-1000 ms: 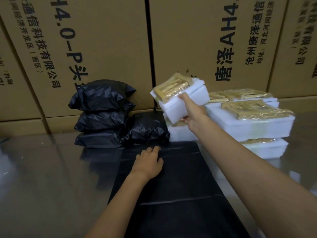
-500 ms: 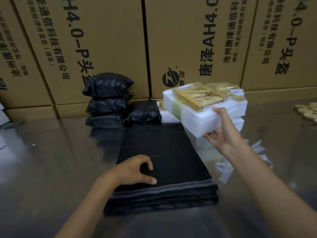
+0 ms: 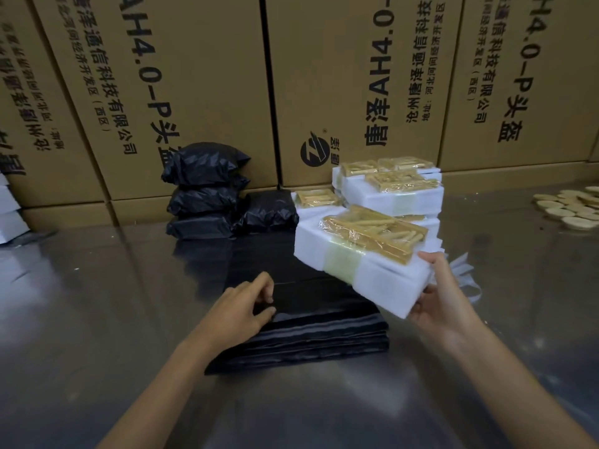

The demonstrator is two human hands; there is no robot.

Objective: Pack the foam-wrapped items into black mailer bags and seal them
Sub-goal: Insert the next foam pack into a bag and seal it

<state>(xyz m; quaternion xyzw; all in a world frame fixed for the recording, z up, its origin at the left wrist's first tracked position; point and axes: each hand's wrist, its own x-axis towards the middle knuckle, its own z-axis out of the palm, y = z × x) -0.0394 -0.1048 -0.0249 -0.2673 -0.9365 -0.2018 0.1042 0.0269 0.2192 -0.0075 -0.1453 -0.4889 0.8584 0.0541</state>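
Note:
My right hand point(image 3: 444, 299) holds a foam-wrapped item point(image 3: 353, 260), a white foam block taped with a clear pack of tan pieces on top, tilted above the right side of the flat stack of black mailer bags point(image 3: 301, 332). My left hand point(image 3: 246, 306) rests on the stack's near left part, thumb and fingers pinching at the top bag's edge. More foam-wrapped items point(image 3: 392, 192) are piled behind. Several filled black bags point(image 3: 207, 189) are stacked at the back against the boxes.
Large printed cardboard boxes point(image 3: 194, 76) wall off the back of the shiny table point(image 3: 97, 303). Tan oval pieces point(image 3: 573, 205) lie at the far right. White strips point(image 3: 466, 280) lie right of the bag stack. White foam point(image 3: 6, 205) shows at the left edge.
My right hand has brought the foam-wrapped item off the pile, nearer and lower over the bag stack. My left hand slid back to the stack's near edge and curled its fingers.

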